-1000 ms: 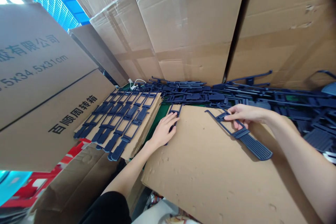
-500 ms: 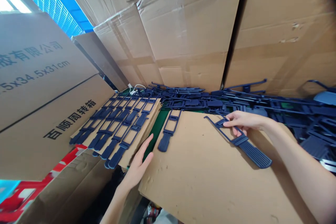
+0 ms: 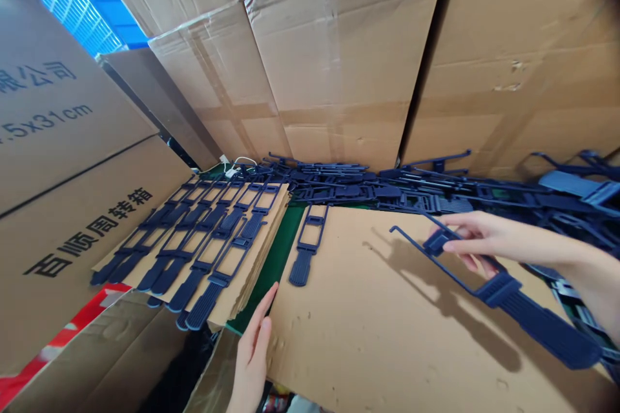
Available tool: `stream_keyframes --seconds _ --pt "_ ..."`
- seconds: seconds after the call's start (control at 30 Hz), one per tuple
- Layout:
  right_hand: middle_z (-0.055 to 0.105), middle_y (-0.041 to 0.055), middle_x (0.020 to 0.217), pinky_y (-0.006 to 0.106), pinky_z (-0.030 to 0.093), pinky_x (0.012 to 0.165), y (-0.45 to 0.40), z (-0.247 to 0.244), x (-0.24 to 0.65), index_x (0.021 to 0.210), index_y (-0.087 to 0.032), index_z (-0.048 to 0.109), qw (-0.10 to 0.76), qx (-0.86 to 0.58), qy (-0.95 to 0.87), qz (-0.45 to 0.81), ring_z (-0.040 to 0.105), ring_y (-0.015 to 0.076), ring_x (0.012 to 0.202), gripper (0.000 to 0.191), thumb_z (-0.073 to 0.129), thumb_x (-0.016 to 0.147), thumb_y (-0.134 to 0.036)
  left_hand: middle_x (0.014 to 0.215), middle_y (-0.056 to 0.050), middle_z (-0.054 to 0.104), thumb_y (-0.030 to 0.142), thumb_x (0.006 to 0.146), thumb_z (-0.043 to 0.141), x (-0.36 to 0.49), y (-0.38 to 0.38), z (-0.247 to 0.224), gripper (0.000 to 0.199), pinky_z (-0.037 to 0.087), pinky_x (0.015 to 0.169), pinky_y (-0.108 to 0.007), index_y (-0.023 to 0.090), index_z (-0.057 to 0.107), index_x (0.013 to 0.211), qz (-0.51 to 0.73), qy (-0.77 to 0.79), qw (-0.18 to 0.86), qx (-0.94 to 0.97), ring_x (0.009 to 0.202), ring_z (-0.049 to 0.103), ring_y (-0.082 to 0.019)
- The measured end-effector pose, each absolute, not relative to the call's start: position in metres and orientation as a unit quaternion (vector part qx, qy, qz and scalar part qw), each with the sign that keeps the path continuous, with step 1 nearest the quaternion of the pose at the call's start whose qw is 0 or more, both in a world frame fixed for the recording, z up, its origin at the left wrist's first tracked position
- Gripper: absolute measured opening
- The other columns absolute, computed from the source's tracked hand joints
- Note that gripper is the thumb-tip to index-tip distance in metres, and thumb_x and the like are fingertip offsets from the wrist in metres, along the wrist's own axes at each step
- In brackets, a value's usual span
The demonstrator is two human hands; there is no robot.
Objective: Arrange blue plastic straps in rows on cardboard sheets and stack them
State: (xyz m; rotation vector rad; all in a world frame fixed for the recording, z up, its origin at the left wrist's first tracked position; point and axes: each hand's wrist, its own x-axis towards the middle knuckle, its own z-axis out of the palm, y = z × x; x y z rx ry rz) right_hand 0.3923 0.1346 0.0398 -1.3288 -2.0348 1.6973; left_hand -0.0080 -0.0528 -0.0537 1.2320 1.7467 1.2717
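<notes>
My right hand [image 3: 477, 239] pinches a dark blue plastic frame with a ribbed paddle [image 3: 545, 329] by its crosspiece. This piece hangs tilted above the cardboard sheet [image 3: 368, 329], casting a shadow on it. My left hand [image 3: 256, 342] holds nothing; its fingers are stretched out along the sheet's left edge. One similar frame [image 3: 309, 242] lies flat on the sheet near the upper left corner. To the left, a stack of cardboard [image 3: 256, 271] carries rows of such frames [image 3: 225, 258], laid partly overlapping.
A heap of dark blue frames [image 3: 339, 184] runs along the back, below large cartons [image 3: 339, 71]. A printed carton [image 3: 72, 200] stands at the left. Green table surface [image 3: 266, 264] shows between the stack and the sheet. A white cable [image 3: 239, 161] lies at the back left.
My right hand has lifted the plastic frame higher off the sheet and moved it rightward, toward me. My left hand stays at the sheet's left edge. The view has shifted slightly.
</notes>
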Motion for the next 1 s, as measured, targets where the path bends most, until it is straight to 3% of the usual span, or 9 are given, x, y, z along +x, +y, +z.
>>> stream_keyframes --seconds 0.27,0.47,0.6,0.7,0.83,1.0 --pt "0.062 0.0056 0.062 0.022 0.040 0.037 0.112 -0.039 0.410 0.124 -0.019 0.045 0.074 -0.513 -0.646 0.561 0.057 0.0158 0.042 0.049 0.050 0.085 -0.048 0.148 -0.001 0.037 0.042 0.088 0.053 -0.011 -0.046 -0.061 0.055 0.018 0.116 -0.038 0.031 0.039 0.140 0.455 0.666 0.330 0.490 0.139 0.027 -0.022" --pt "0.062 0.0038 0.062 0.018 0.035 0.034 0.109 -0.018 0.378 0.121 -0.020 0.046 0.092 -0.497 -0.660 0.556 0.057 0.0131 0.041 0.047 0.053 0.084 -0.049 0.147 -0.006 0.038 0.037 0.090 0.052 -0.008 -0.047 -0.058 0.066 0.026 0.114 -0.039 0.029 0.020 0.147 0.473 0.639 0.373 0.478 0.137 0.032 -0.021" --pt "0.061 -0.0011 0.061 0.015 0.035 0.033 0.105 0.005 0.317 0.118 -0.020 0.044 0.134 -0.409 -0.620 0.656 0.058 0.0122 0.042 0.049 0.057 0.082 -0.051 0.147 -0.008 0.038 0.034 0.090 0.051 -0.013 -0.043 -0.055 0.062 0.022 0.115 -0.040 0.026 0.024 0.145 0.450 0.640 0.348 0.516 0.138 0.031 -0.021" --pt "0.060 -0.0019 0.058 0.014 0.033 0.032 0.103 0.011 0.267 0.114 -0.020 0.044 0.205 -0.354 -0.555 0.724 0.059 0.0125 0.044 0.044 0.058 0.083 -0.046 0.145 -0.008 0.041 0.032 0.090 0.053 -0.010 -0.037 -0.044 0.052 0.023 0.115 -0.040 0.024 0.037 0.139 0.441 0.648 0.291 0.548 0.136 0.034 -0.021" --pt "0.062 -0.0005 0.059 0.016 0.040 0.037 0.096 0.004 0.217 0.109 -0.021 0.044 0.280 -0.281 -0.450 0.800 0.063 0.0147 0.051 0.030 0.052 0.087 -0.040 0.140 -0.007 0.045 0.031 0.091 0.050 0.015 -0.037 -0.018 0.045 0.036 0.107 -0.039 0.028 0.040 0.136 0.451 0.641 0.251 0.568 0.125 0.047 -0.021" --pt "0.064 0.0007 0.064 0.018 0.044 0.041 0.073 -0.009 0.194 0.109 -0.021 0.044 0.309 -0.243 -0.332 0.858 0.065 0.0145 0.057 0.022 0.048 0.090 -0.032 0.154 -0.009 0.017 0.030 0.081 0.064 0.052 -0.042 0.008 0.088 0.042 0.102 -0.039 0.033 0.006 0.148 0.396 0.635 0.289 0.597 0.131 0.039 -0.025"
